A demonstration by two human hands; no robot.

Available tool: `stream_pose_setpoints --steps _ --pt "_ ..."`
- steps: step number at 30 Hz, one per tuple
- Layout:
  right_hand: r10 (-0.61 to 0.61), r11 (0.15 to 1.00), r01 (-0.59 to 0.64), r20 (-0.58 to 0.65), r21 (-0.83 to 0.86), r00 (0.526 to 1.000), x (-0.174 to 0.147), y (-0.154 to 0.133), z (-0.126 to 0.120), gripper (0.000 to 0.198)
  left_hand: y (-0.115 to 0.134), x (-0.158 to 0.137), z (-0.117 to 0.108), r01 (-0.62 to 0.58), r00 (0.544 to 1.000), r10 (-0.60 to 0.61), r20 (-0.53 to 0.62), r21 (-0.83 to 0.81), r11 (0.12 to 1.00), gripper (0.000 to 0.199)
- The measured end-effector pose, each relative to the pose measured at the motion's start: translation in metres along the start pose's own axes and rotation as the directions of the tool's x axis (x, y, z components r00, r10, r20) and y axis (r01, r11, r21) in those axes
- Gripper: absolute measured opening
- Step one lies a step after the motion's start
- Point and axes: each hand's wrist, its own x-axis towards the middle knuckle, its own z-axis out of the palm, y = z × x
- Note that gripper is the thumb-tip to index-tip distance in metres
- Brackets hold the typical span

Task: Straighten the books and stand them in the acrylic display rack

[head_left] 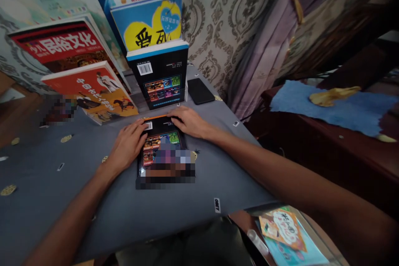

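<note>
A black book point(160, 133) with a barcode and a grid of small colourful pictures lies flat on the grey-covered table; blurred blocks hide its lower part. My left hand point(129, 143) rests on its left edge and upper left corner, fingers stretched forward and the thumb on the cover. Over the upper right corner lies my right hand point(188, 121), its fingers along the top edge and thumb on the cover. Neither hand lifts the book. Just beyond them a thicker black book point(162, 77) with a blue-edged top stands upright.
Behind stand a blue-and-yellow book point(149, 20), an orange book point(96, 91), a red book point(65, 43) and larger picture books. A black phone point(201, 91) lies right of them. Blue cloth point(289, 102) covers a dark surface at right. More books point(286, 232) lie below the table point(199, 212).
</note>
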Motion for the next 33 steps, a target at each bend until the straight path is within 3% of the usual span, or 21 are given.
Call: stream_pose_setpoints --steps 5,10,12,17,22,28,33 --pt "0.075 0.988 -0.069 -0.036 0.137 0.997 0.002 0.006 -0.001 0.032 0.051 0.0 -0.013 -0.032 0.998 0.028 0.048 0.085 0.996 0.036" --pt "0.103 0.981 -0.093 -0.051 0.173 0.993 0.004 0.006 -0.004 0.033 0.101 -0.016 -0.016 -0.202 0.963 0.189 0.193 0.053 0.978 0.085" --pt "0.108 0.981 -0.099 -0.051 0.164 0.993 0.004 0.005 -0.004 0.034 0.109 -0.023 -0.015 -0.246 0.952 0.226 0.208 0.078 0.966 0.089" --pt "0.107 0.981 -0.096 -0.054 0.17 0.993 0.004 0.002 -0.006 0.035 0.112 -0.033 -0.014 -0.292 0.952 0.27 0.145 0.164 0.942 0.062" --pt "0.12 0.971 -0.104 -0.061 0.215 0.991 0.004 0.003 -0.004 0.034 0.116 -0.041 -0.015 -0.358 0.93 0.368 -0.008 0.207 0.91 0.04" --pt "0.102 0.969 -0.082 -0.078 0.232 0.992 0.004 0.007 -0.002 0.031 0.115 -0.04 -0.021 -0.325 0.933 0.322 -0.159 0.005 0.946 0.023" --pt "0.102 0.972 -0.082 -0.081 0.222 0.992 0.003 0.007 -0.002 0.03 0.115 -0.04 -0.022 -0.207 0.972 0.186 -0.14 -0.155 0.966 0.023"
